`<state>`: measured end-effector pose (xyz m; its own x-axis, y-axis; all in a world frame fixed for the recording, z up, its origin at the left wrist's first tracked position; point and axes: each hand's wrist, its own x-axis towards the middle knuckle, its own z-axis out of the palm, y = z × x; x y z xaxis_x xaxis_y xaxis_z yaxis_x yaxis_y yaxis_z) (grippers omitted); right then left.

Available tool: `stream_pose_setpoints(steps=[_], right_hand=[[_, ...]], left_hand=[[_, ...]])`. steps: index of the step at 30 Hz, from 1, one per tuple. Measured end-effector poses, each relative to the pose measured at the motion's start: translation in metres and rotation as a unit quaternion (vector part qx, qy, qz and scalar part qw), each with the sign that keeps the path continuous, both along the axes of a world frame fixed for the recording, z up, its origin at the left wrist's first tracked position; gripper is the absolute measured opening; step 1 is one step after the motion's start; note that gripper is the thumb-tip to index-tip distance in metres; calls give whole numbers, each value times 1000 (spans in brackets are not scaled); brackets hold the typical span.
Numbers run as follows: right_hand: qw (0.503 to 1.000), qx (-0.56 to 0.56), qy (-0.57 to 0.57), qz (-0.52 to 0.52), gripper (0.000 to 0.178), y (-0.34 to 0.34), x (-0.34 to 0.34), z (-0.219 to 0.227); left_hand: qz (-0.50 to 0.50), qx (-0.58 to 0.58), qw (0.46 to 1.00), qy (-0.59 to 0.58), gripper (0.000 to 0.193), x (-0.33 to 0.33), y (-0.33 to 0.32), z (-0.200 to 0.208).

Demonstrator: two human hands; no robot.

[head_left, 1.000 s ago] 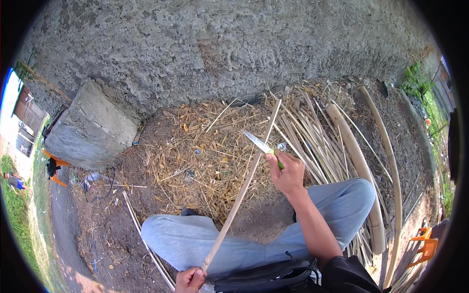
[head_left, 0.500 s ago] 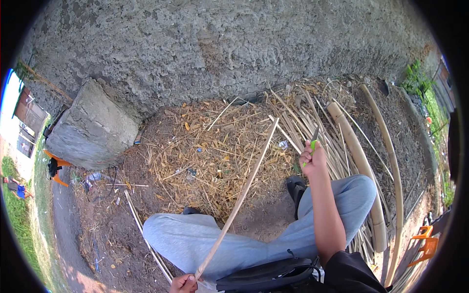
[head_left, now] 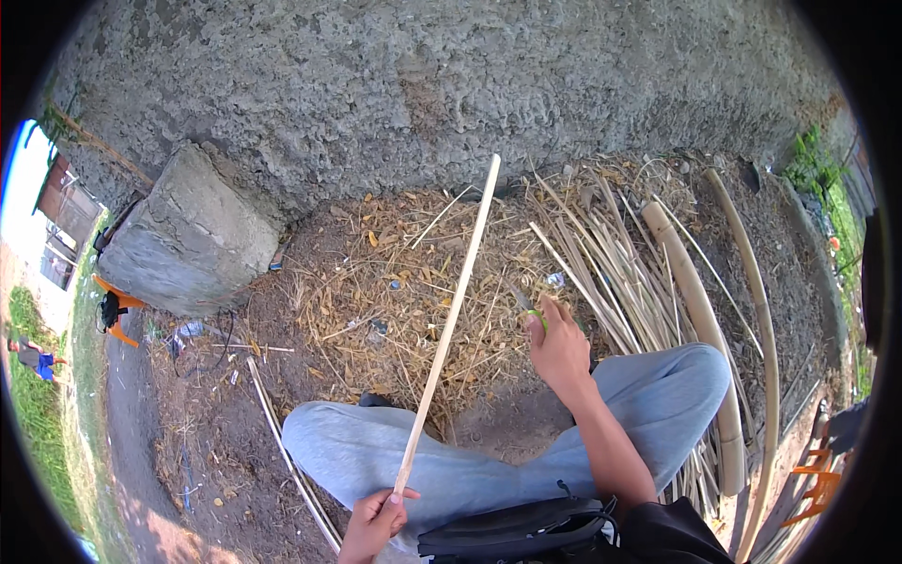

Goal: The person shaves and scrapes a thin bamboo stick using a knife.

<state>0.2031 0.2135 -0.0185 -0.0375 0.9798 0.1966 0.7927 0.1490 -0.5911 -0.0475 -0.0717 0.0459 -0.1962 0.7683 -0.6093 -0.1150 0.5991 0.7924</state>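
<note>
My left hand point(head_left: 374, 519), low in the picture, is closed round the lower end of a long pale bamboo strip point(head_left: 449, 324). The strip slants up and away over my left knee, its far end in front of the wall. In my right hand point(head_left: 561, 350) I grip a small knife point(head_left: 537, 316) with a green handle; its blade points up and to the left. My fingers cover most of the handle. The blade is apart from the strip, to its right.
Many split bamboo strips point(head_left: 615, 268) lie at the right beside a thick bamboo pole point(head_left: 693, 329) and a curved pole point(head_left: 754, 310). A rough wall point(head_left: 451, 85) rises ahead, with a concrete block point(head_left: 202, 226) at left. Two strips point(head_left: 282, 428) lie by my left knee. Orange chairs stand at both sides.
My right hand has moved left and down with the knife, its blade now turned toward the strip. The left hand has risen slightly, and the strip's far end has swung up and left.
</note>
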Motion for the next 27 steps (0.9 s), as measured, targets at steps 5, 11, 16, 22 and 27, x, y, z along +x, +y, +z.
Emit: stream_pose_setpoints(steps=[5,11,16,22,27], right_hand=[[983,-111,133,58,35,-6,-1,21],[968,40,239,63,26,-26,-13,37],[965,-39,228,128,27,-50,-13,50],[960,-1,221,171,25,-62,-7,53],[964,-20,216,154,25,-57,0,58]], left_hand=[[-4,14,1000,-14,31,9,26,7],[-63,51,997,-4,42,20,49,-4],[-76,37,996,-39,44,30,70,-10],[-83,32,995,-52,42,34,93,-8],[-61,23,996,-62,48,35,102,-6]])
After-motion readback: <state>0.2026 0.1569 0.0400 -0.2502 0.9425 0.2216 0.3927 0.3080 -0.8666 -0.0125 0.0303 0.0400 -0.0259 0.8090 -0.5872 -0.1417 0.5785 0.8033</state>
